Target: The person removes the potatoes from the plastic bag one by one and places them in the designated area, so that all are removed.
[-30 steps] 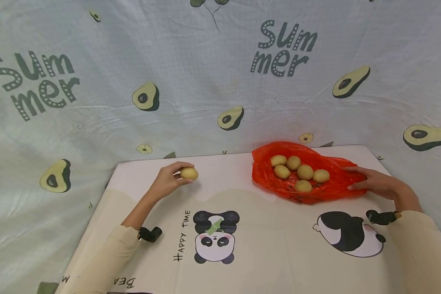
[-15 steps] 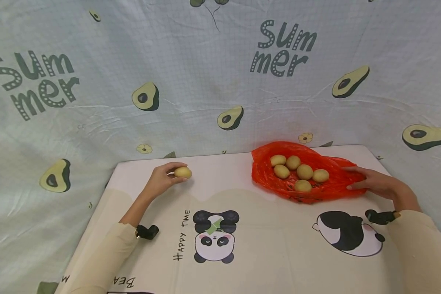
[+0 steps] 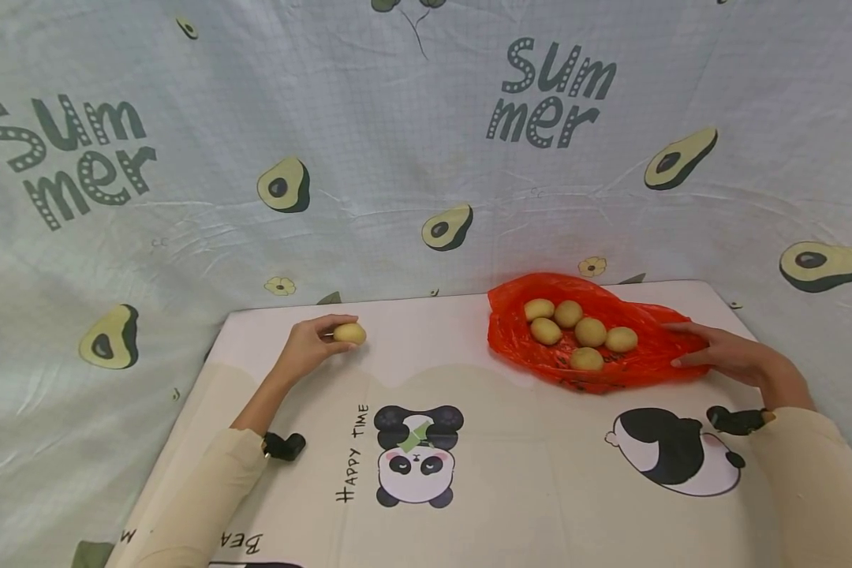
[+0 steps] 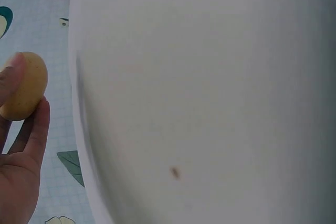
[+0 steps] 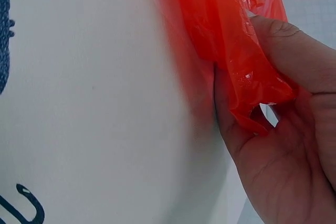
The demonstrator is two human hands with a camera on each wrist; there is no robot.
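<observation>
Toward the back left of the table, my left hand (image 3: 307,345) pinches a yellow potato (image 3: 350,334) between thumb and fingers. The left wrist view has the same potato (image 4: 32,85) at its left edge, the fingertips on both its sides. Whether it touches the table I cannot tell. At the back right lies a red plastic bag (image 3: 532,361), spread wide, with several potatoes (image 3: 591,332) inside. My right hand (image 3: 741,355) grips the bag's right end. Up close in the right wrist view, the red plastic (image 5: 231,72) runs between thumb and fingers.
A cloth with printed pandas covers the table (image 3: 511,457). Behind it hangs a pale curtain (image 3: 369,158) with avocado prints. Each wrist carries a small black camera, such as the left wrist camera (image 3: 284,446).
My left hand has drawn the potato a short way left, slowing over the last half second. My right hand, the bag and the potatoes in it have stayed in place.
</observation>
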